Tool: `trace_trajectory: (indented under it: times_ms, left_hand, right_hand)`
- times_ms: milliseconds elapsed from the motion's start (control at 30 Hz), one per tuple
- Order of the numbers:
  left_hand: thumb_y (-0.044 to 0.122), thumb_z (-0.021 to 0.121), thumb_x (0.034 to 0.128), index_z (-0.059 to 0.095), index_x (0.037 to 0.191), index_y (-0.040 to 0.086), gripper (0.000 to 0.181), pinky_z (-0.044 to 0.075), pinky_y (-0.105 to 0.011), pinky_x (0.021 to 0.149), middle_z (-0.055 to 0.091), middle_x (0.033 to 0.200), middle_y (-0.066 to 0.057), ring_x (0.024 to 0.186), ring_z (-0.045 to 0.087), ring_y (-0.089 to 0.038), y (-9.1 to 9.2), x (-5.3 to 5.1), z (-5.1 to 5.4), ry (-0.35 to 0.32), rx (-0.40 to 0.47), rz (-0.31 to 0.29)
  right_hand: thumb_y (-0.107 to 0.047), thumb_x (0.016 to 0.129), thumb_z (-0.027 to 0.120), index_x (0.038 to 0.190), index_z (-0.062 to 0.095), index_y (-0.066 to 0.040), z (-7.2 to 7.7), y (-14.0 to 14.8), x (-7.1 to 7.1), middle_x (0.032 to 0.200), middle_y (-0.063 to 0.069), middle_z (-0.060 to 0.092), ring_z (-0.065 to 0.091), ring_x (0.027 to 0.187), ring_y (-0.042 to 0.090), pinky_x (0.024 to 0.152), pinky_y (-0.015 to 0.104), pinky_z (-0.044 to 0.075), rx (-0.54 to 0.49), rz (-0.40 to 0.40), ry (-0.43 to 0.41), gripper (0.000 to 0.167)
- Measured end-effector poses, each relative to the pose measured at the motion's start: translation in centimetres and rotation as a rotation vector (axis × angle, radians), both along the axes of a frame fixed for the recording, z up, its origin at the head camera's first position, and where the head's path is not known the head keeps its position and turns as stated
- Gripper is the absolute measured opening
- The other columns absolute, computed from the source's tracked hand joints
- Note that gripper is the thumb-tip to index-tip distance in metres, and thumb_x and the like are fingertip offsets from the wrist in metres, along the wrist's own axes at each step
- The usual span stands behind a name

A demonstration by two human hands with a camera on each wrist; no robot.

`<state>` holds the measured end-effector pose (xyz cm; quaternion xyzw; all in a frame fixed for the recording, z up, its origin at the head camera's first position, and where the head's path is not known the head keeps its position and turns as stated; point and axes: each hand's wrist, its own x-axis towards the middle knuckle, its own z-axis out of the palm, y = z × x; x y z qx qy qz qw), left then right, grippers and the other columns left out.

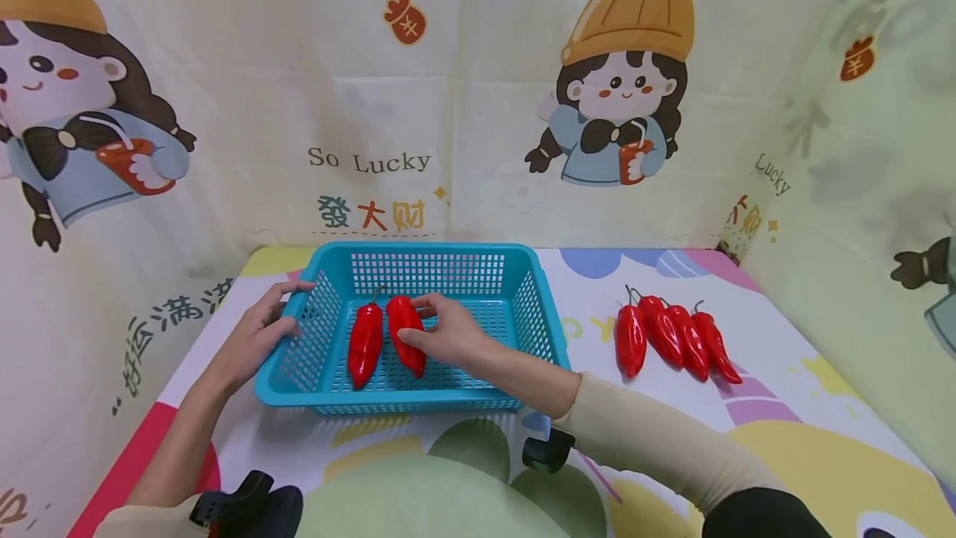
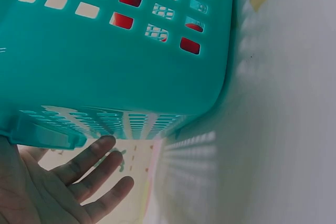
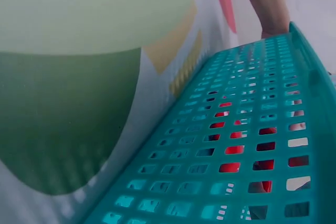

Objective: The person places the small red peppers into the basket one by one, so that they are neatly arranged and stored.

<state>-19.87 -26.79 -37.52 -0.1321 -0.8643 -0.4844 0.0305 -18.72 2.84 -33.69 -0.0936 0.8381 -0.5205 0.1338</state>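
A blue-green plastic basket (image 1: 418,399) with a perforated wall stands before me on the table. Inside it one red pepper (image 1: 365,345) lies on the left. Just right of that, my right hand (image 1: 448,330) pinches a second red pepper (image 1: 406,337) between thumb and fingers, low in the basket. My left hand (image 1: 257,330) rests on the basket's left rim, thumb and index finger over the edge. In the left wrist view its other fingers (image 2: 89,163) stretch out loosely outside the wall. The right wrist view shows the basket's side (image 3: 231,129) but hides the right hand.
To the right of the basket several red peppers (image 1: 672,335) lie side by side on the patterned tablecloth (image 1: 635,438). A printed cloth backdrop (image 1: 478,106) rises behind and at both sides of the table.
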Motion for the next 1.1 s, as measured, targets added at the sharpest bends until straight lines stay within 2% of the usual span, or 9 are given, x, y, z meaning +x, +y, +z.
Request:
trace_trajectory:
  times_ms: [133, 300, 500, 767, 867, 1100]
  left_hand:
    - [0.006, 0.048, 0.0935, 0.038, 0.153, 0.006, 0.06, 0.055, -0.063, 0.089, 0.025, 0.163, -0.027, 0.129, 0.044, -0.058, 0.0, 0.0, 0.0, 0.006, 0.007, -0.009]
    - [0.007, 0.049, 0.0933, 0.038, 0.153, 0.007, 0.061, 0.055, -0.064, 0.089, 0.026, 0.161, -0.028, 0.129, 0.043, -0.058, 0.1, 0.0, 0.0, 0.003, 0.006, -0.009]
    - [0.008, 0.049, 0.0934, 0.037, 0.153, 0.006, 0.061, 0.055, -0.064, 0.089, 0.026, 0.161, -0.028, 0.129, 0.044, -0.058, 0.1, 0.1, 0.0, 0.003, 0.003, -0.002]
    - [0.009, 0.049, 0.0929, 0.037, 0.153, 0.007, 0.062, 0.056, -0.063, 0.088, 0.031, 0.157, -0.031, 0.127, 0.046, -0.057, -0.1, 0.1, 0.0, -0.004, -0.008, 0.01]
    - [0.008, 0.048, 0.0932, 0.037, 0.153, 0.007, 0.061, 0.055, -0.064, 0.088, 0.028, 0.159, -0.03, 0.127, 0.046, -0.058, -0.1, 0.0, 0.0, 0.0, -0.007, 0.002]
    - [0.008, 0.05, 0.0928, 0.038, 0.153, 0.006, 0.061, 0.055, -0.063, 0.088, 0.023, 0.163, -0.027, 0.128, 0.044, -0.058, 0.0, 0.0, -0.2, 0.012, -0.006, -0.001]
  right_hand:
    - [-0.018, 0.092, 0.076, 0.141, 0.054, -0.007, -0.1, -0.4, -0.1, 0.137, 0.014, 0.058, 0.066, 0.105, 0.028, 0.08, 0.043, 0.062, 0.032, -0.01, 0.0, 0.056]
    - [-0.02, 0.091, 0.076, 0.14, 0.054, -0.008, -0.3, -0.8, -0.4, 0.135, 0.012, 0.06, 0.062, 0.113, 0.028, 0.076, 0.035, 0.062, 0.12, -0.026, 0.045, 0.055]
    - [-0.02, 0.091, 0.077, 0.14, 0.054, -0.007, -0.8, -1.3, -0.9, 0.135, 0.014, 0.059, 0.059, 0.117, 0.03, 0.076, 0.034, 0.062, 0.157, -0.043, 0.054, 0.056]
    - [-0.021, 0.094, 0.073, 0.137, 0.054, -0.002, -1.8, -1.6, -1.5, 0.132, 0.015, 0.062, 0.06, 0.114, 0.029, 0.078, 0.032, 0.061, 0.254, -0.002, 0.124, 0.051]
    - [-0.022, 0.095, 0.072, 0.137, 0.054, 0.0, -2.0, -1.7, -1.6, 0.13, 0.015, 0.063, 0.061, 0.112, 0.028, 0.078, 0.031, 0.06, 0.292, 0.001, 0.128, 0.05]
    - [-0.027, 0.095, 0.072, 0.14, 0.051, -0.002, -2.0, -1.7, -1.4, 0.124, 0.015, 0.063, 0.061, 0.104, 0.026, 0.077, 0.034, 0.06, 0.328, 0.004, 0.07, 0.056]
